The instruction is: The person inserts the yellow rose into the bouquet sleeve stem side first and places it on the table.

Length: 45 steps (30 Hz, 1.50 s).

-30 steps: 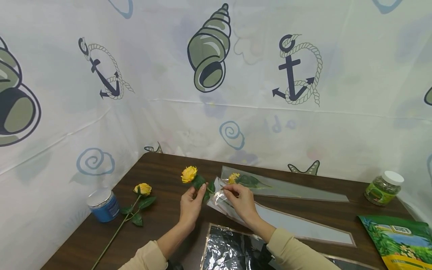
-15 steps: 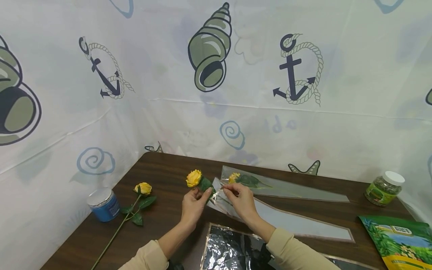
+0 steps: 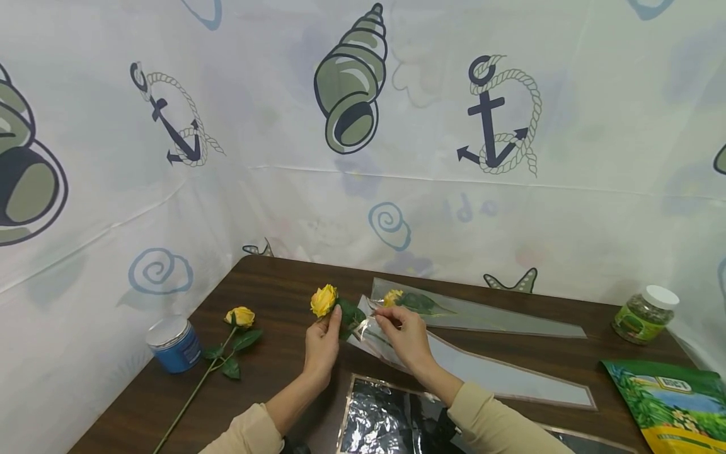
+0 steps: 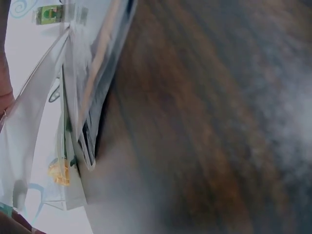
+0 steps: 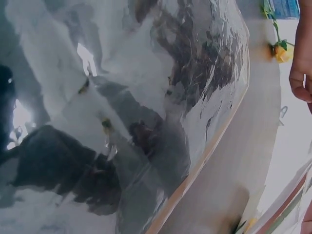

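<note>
A yellow rose [image 3: 324, 300] with green leaves is held by my left hand [image 3: 321, 350], thumb and fingers just below the bloom. Its stem runs right into the mouth of a long, tapering clear-and-white flower sleeve [image 3: 510, 378]. Thumb and forefinger of my right hand [image 3: 411, 337] pinch the edge of that mouth. Behind lies a second sleeve [image 3: 527, 325] with another yellow rose [image 3: 392, 298] inside it. In the left wrist view part of a pale sleeve [image 4: 22, 141] shows at the left. The lower stem is hard to make out.
A loose yellow rose [image 3: 241, 317] lies at left beside a blue jar [image 3: 177, 353]. Shiny dark film packaging [image 3: 380, 419] lies in front. At right stand a green-labelled jar [image 3: 643, 321] with a white lid and a green-yellow pouch [image 3: 672, 403]. The dark wooden table [image 3: 278, 391] meets a printed curtain.
The held rose has shifted slightly right and down, toward the sleeve. My left thumb slid right along the stem, then back toward the bloom. My right hand has stayed nearly still.
</note>
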{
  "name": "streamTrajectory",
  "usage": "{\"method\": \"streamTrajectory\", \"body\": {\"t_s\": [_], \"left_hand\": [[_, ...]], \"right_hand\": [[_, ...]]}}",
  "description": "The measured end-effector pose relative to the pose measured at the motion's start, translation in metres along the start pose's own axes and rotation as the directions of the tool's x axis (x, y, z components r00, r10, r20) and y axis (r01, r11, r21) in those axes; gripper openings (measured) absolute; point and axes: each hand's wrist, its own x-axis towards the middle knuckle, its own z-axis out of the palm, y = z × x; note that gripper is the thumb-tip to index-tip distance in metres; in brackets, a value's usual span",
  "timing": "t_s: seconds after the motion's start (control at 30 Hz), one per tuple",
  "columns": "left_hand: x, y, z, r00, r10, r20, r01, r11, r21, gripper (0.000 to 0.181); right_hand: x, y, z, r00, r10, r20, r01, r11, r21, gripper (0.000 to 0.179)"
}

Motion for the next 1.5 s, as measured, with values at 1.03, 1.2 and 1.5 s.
{"method": "streamTrajectory", "body": {"t_s": [1.03,1.2,1.5], "left_hand": [[0.0023,-0.0003,0.0018,0.993,0.11,-0.039,-0.106,0.989,0.1,0.055],[0.0005,0.0002,0.0006,0.997,0.079,-0.005,-0.078,0.995,0.07,0.044],[0.0009,-0.0011,-0.0027,0.99,0.132,0.051,-0.136,0.986,0.091,0.031]], "right_hand": [[-0.001,-0.0016,-0.0017,1.0,0.009,-0.014,-0.008,0.999,0.045,0.007],[-0.0008,-0.0014,-0.0017,1.0,0.003,-0.013,-0.003,0.999,0.048,0.008],[-0.0014,-0.0013,-0.0026,1.0,-0.002,-0.028,0.002,1.0,0.025,0.007]]}}
